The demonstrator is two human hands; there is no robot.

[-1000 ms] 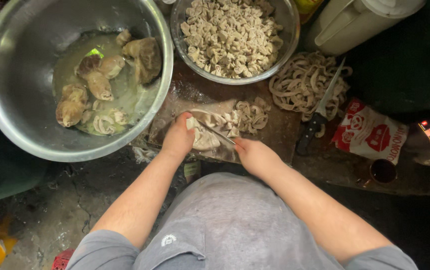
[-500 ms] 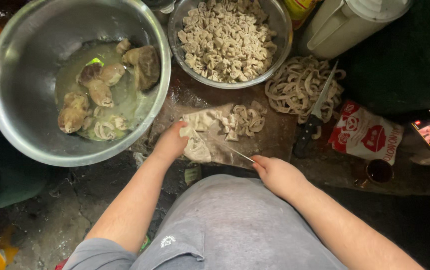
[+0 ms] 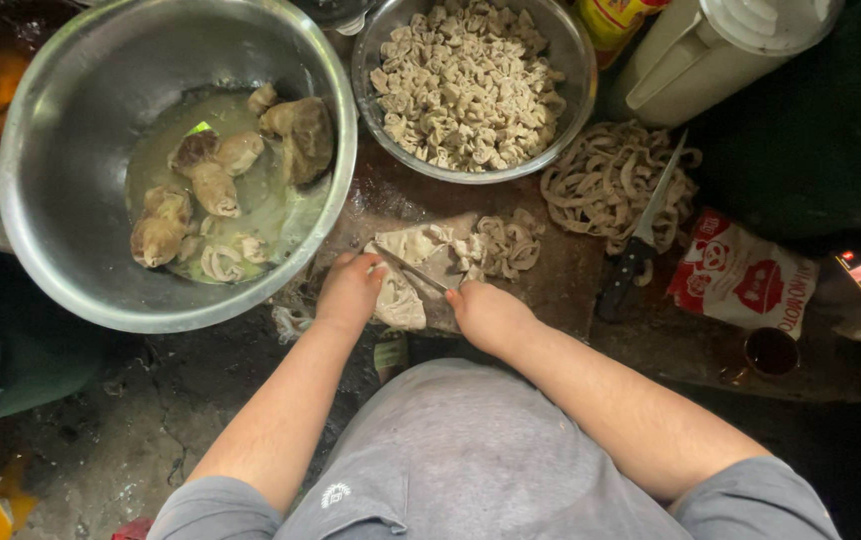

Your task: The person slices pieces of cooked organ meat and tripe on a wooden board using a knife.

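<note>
Right hand [image 3: 491, 315] back at dark chopping board [image 3: 561, 275]

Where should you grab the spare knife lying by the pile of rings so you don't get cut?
Probably by its dark handle, the end nearest the person. The spare knife lies slanted, its blade pointing away over the pile of rings, so a hand coming from the near, lower side meets the handle first and stays off the blade.

Cutting board [image 3: 561, 290] before two bowls, large bowl [image 3: 71, 200] left, smaller bowl [image 3: 571, 60] right, spare knife [image 3: 641, 235] right of board
</note>
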